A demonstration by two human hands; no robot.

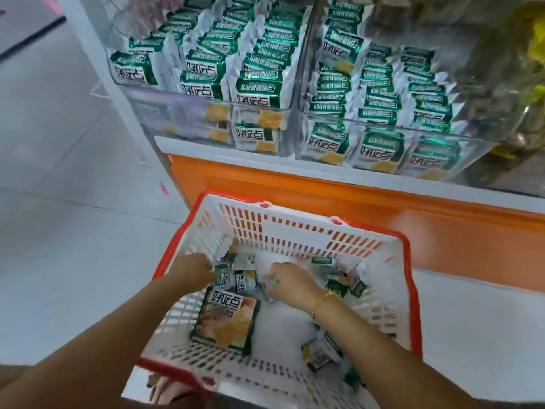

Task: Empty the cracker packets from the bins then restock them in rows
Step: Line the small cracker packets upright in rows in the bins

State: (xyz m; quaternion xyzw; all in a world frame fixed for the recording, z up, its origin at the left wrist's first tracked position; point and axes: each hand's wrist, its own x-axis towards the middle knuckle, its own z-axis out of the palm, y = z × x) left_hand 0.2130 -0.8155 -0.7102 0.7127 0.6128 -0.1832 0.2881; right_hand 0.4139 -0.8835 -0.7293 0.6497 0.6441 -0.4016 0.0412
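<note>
Both hands are down inside the white basket point(295, 228) w/ red rim, which sits on the floor point(59, 231).

Left hand point(194, 268): fingers bent, tips right at the edge of the small pkts point(241, 280) bunched betw. the two hands. Can't tell if it has a grip on one or is only touching.

Right hand point(290, 280): fingers curled, pinching a crumpled pkt point(271, 283), silver-green and blurred, at its fingertips. Gold bracelet point(323, 301) on that wrist.

Large pkt point(227, 317) lies flat just below the left hand and under the left forearm, near the person. More loose pkts point(342, 284) just beyond the right wrist, on the outer side. Another few point(320, 352) are under the right forearm, nearer the body.

Well above and ahead of both hands is the left bin point(177, 113), clear plastic, w/ green-white pkts standing in rows. Right bin point(383, 131) is beside it, also filled in rows. Both stand on the white shelf ledge point(236, 156) over an orange panel.
</note>
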